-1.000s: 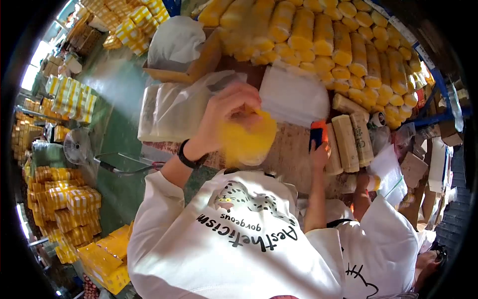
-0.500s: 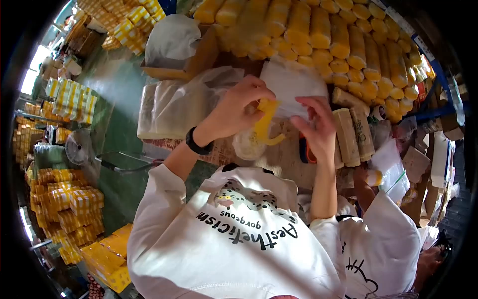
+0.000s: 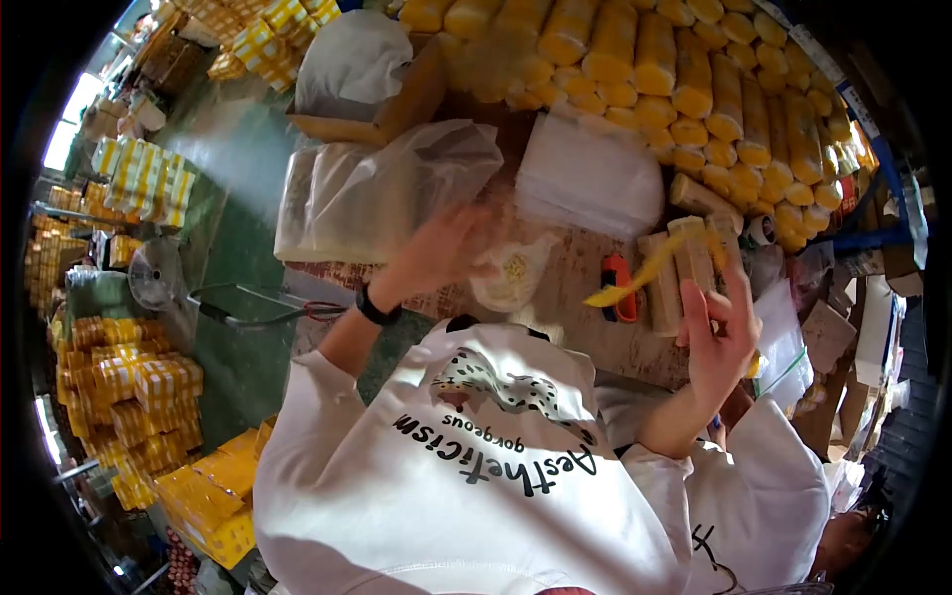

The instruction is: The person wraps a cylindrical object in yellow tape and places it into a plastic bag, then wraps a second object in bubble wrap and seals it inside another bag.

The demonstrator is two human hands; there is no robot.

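Observation:
A yellow strip (image 3: 640,281) trails leftward from the fingertips of my right hand (image 3: 722,332), whose fingers are curled up around its end. It passes above a red-and-black tool (image 3: 618,288) and brown wrapped packs (image 3: 659,297). My left hand (image 3: 443,248), wearing a black wristband, is smeared by motion near the edge of the clear plastic bags (image 3: 332,213). Just right of it, a small clear bag with pale yellow bits (image 3: 514,271) lies on the worn tabletop. A stack of white sheets (image 3: 590,174) is further back.
Yellow rolled packs (image 3: 654,69) are piled at the back. An open carton (image 3: 397,104) holds a white bag at the back left. Close on my right sits another person in a white top (image 3: 764,486). A fan (image 3: 157,281) and yellow-white parcels (image 3: 144,382) are on the left.
My right hand has swung right and toward me, carrying the yellow strip away from the small bag. My left hand has let go of the strip and moved left and down.

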